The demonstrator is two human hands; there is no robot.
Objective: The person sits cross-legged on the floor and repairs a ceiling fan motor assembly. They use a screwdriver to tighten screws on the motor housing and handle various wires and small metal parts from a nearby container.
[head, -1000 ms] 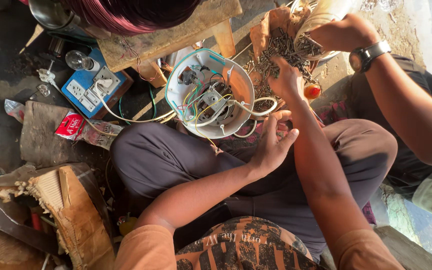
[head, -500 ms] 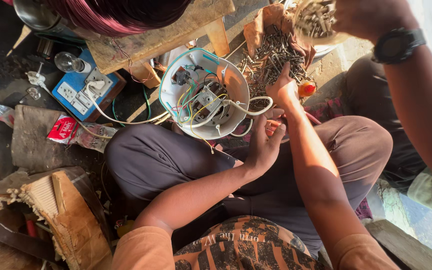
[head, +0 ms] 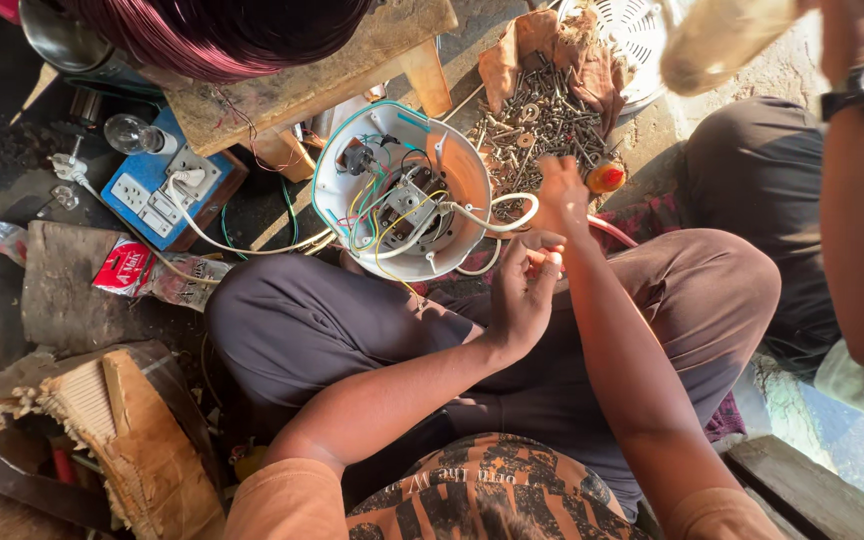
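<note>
A round white plastic housing (head: pixel 399 205) is filled with coloured wires. At its three o'clock, the right hand (head: pixel 562 195) is held loosely curled beside grey metal screws (head: pixel 542 120); the left hand (head: pixel 524 290) is pinched, contents unclear.

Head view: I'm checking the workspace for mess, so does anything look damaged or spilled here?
Yes. The round white plastic housing lies open on the person's knee, coloured wires spilling out. Loose metal screws are heaped on brown cloth beyond the right hand. The left hand is beside it. A torn cardboard box shows frayed edges, lower left.
</note>
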